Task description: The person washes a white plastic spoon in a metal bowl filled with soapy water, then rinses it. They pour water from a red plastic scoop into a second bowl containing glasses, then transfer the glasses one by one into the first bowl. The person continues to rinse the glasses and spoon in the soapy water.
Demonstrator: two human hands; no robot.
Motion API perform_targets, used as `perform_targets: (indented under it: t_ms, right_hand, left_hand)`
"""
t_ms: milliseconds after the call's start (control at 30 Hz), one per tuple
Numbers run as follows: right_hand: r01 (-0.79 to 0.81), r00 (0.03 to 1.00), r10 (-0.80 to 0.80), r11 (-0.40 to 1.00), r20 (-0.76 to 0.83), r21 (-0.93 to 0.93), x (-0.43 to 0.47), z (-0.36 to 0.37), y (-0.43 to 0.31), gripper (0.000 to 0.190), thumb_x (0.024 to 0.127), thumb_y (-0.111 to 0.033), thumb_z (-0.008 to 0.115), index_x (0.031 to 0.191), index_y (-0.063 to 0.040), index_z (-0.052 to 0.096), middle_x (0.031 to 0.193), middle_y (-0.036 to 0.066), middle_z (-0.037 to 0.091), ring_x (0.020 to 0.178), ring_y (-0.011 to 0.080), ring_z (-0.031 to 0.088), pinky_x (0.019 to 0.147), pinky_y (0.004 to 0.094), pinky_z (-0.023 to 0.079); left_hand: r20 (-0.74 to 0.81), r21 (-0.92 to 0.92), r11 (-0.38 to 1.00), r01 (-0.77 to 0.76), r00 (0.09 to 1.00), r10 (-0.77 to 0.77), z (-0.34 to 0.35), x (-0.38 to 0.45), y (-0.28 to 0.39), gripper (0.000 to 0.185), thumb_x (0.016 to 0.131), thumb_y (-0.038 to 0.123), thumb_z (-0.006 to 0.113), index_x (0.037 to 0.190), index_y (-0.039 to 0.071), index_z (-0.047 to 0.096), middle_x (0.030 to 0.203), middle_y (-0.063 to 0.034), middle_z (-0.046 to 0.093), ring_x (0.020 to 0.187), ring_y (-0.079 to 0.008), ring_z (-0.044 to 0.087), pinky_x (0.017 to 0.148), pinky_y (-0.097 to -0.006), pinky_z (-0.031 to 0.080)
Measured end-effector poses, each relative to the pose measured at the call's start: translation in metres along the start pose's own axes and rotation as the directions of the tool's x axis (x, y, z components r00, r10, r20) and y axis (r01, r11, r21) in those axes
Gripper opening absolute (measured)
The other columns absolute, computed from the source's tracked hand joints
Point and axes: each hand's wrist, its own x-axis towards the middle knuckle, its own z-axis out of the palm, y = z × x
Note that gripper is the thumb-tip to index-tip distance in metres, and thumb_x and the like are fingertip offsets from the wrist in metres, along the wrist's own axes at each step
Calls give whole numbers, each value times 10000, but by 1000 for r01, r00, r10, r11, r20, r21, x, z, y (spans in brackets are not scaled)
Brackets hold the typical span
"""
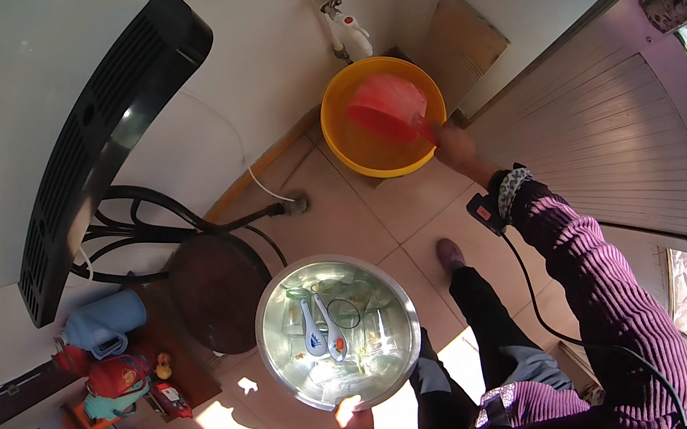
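Observation:
My left hand [354, 414] grips the near rim of a stainless steel basin [283, 390]. Inside lie two ceramic soup spoons, one with a blue motif [315, 340] and one with a red and green motif [337, 345], among several clear glass vessels [374, 331]. With my arm stretched out, my right hand [457, 149] holds the handle of a red plastic dipper [390, 106]. The dipper is blurred and tilted within the mouth of a yellow bucket [392, 171]. Whether the dipper holds water cannot be made out.
A pipe with a white-handled tap [354, 33] runs down the wall behind the bucket. Left of the basin stands a round dark stool [220, 298]. Black hose [234, 222] leads to a floor drain [295, 203]. Thermos flasks [106, 323] crowd a wooden table. A panelled door [605, 134] stands at right.

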Motion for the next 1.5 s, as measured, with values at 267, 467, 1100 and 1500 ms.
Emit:
perform_targets:
  t_ms: [267,467,1100,1500]
  right_hand:
    - [48,997,-35,981,69,-187,48,44,1,362,788,-45,533,1126,8,413,966,211,578,866,357,608,712,432,501]
    - [76,992,-76,997,102,12,53,84,-3,269,705,-36,585,968,-15,528,827,199,594,807,313,624,621,406,502]
    - [-583,790,-207,43,578,811,-31,-49,27,245,759,-38,587,979,-19,481,727,59,535,582,115,526,468,224,421]
    - [-503,748,-304,321,590,802,-145,-198,-41,398,684,-36,603,1059,17,480,743,74,528,579,115,502,466,225,405]
  left_hand:
    - [-296,-75,997,35,954,-56,26,0,-28,120,618,-39,491,724,-1,532,758,-87,557,768,-205,552,778,-308,443]
    - [-259,-89,996,4,966,-27,42,-5,-36,287,617,-57,473,898,-47,527,895,-115,562,875,-225,558,852,-331,436]
    - [0,-98,992,-82,997,82,63,26,-65,301,649,-43,497,938,-91,566,842,-133,616,786,-223,595,805,-309,470]
    - [141,83,996,-39,990,27,23,49,-120,201,754,11,490,918,-48,589,932,-144,601,917,-241,566,809,-340,467]
